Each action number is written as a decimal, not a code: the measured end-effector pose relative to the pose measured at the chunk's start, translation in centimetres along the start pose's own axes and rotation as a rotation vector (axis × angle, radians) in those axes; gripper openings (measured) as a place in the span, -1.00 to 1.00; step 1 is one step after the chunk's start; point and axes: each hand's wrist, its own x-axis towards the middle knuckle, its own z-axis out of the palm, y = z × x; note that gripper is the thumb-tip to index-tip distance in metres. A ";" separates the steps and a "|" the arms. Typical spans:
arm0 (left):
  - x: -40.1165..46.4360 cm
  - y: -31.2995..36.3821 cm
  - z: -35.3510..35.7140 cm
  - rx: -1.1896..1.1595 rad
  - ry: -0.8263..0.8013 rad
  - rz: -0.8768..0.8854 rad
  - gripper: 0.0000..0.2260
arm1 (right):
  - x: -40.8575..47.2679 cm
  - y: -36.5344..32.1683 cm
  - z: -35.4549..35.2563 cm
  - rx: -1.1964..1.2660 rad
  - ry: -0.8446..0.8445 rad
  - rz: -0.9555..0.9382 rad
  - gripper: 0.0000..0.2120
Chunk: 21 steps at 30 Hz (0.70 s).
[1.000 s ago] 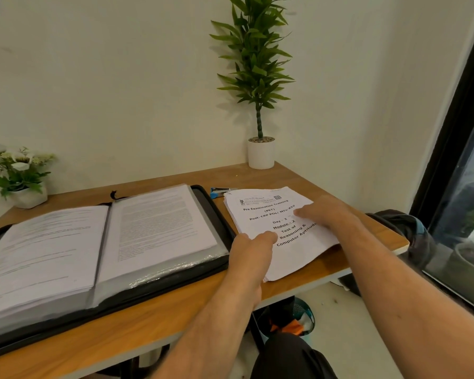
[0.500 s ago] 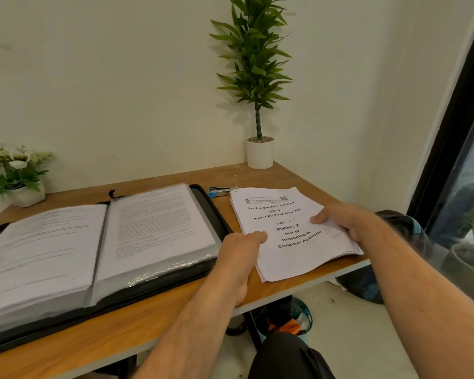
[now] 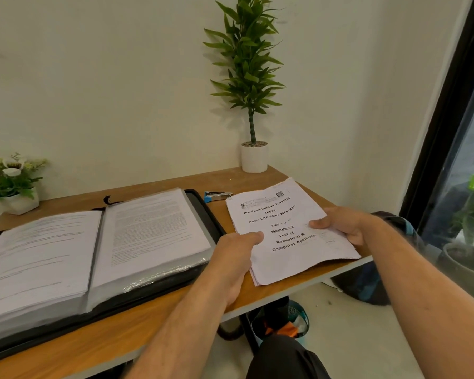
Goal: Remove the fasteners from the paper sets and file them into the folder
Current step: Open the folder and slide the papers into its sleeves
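The paper set [image 3: 282, 228], a printed booklet with a title page reading "Pre Examination Training", lies at the right end of the wooden table [image 3: 153, 321], its near right corner reaching over the table edge. Just left of it sits the open folder [image 3: 200, 203], a black zip binder already thick with filed pages in plastic sleeves. A small blue stapler-like tool [image 3: 216, 196] rests on the table touching or just beside the set's far left corner; whether a staple sits at that corner is too small to tell.

The step in hand looks like taking up the set to get at its fastener. To do this well, the person should lift the sheets as one squared stack, keep both edges supported so the overhanging corner does not droop or slide off, and turn the bound corner toward themselves before working the fastener loose, so no page tears.

The left hand [image 3: 237, 258] grips the set's left edge, thumb lying on top of the title page and fingers curled beneath, out of sight. The right hand [image 3: 345, 225] holds the right edge the same way, thumb pressed on top near the middle, the other fingers hidden under the paper.
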 end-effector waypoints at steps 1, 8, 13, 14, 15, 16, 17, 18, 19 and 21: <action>0.2 -0.1 0.0 0.005 0.001 0.018 -0.84 | 0.0 0.2 -0.2 0.028 -0.001 -0.013 -0.58; 1.4 -0.6 -0.1 -0.061 0.027 0.079 -0.72 | -1.2 1.3 -0.4 0.147 -0.071 -0.136 -0.57; 1.6 -1.0 -1.4 -0.046 0.109 0.168 -0.42 | -2.6 1.1 2.2 -0.187 0.090 -0.210 -0.70; 1.7 -1.0 -1.9 -0.013 0.130 0.201 -0.41 | -2.9 1.0 3.1 -0.256 0.122 -0.242 -0.74; 1.6 -0.8 -2.4 0.028 0.149 0.232 -0.43 | -3.2 1.0 4.1 -0.288 0.147 -0.282 -0.77; 1.6 -0.7 -3.1 0.055 0.160 0.259 -0.46 | -3.3 1.0 5.0 -0.293 0.162 -0.324 -0.80; 1.5 -0.5 -3.8 0.061 0.178 0.273 -0.46 | -3.3 1.2 5.9 -0.270 0.158 -0.362 -0.80; 1.4 -0.2 -4.6 0.050 0.200 0.280 -0.43 | -3.2 1.3 6.9 -0.217 0.137 -0.391 -0.77; 1.1 0.2 -5.4 0.032 0.226 0.278 -0.40 | -3.1 1.4 7.9 -0.137 0.103 -0.408 -0.72; 0.6 1.1 -7.3 -0.030 0.247 0.282 -0.49 | -2.8 1.4 10.1 0.040 0.028 -0.430 -0.63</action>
